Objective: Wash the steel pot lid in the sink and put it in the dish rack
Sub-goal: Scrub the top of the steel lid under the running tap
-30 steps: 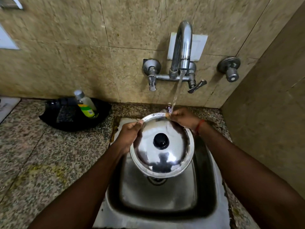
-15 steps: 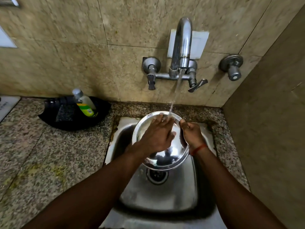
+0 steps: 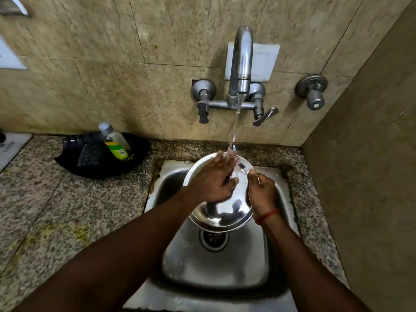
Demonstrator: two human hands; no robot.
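Sink (image 3: 285, 188): one steel basin, set into the granite counter (image 3: 56, 210). Its near half lies open below the forearms.
Drain (image 3: 213, 240): one. From this view the lid's near rim just overlaps its far edge.
Steel pot lid (image 3: 222, 216): one, held up over the far half of the basin and tilted toward me. Its far rim reaches the basin's back edge.
Left hand (image 3: 211, 181): lies flat across the lid's face with its fingers stretched out and gripping nothing. The fingertips are under the water.
Right hand (image 3: 262, 192): fingers and thumb curled round the lid's right rim, holding it. There is a red thread (image 3: 266, 216) at the wrist.
Room to the sides: a broad stretch of counter lies on the left. On the right, only a narrow strip separates the sink from the side wall (image 3: 371, 154).
Black tray (image 3: 101, 165): one, on the counter against the back wall, well left of the sink. One soap bottle (image 3: 116, 143) leans inside it.
Water stream (image 3: 234, 127): running, and landing on the left fingertips at the lid's far rim.
Tap (image 3: 242, 59): one spout with two lever handles, and one separate valve (image 3: 313, 92) to its right.
Change: a second ago the left hand pinched the lid's left rim and the black knob showed. Now that hand covers the face and hides the knob, and the lid sits lower in the basin.
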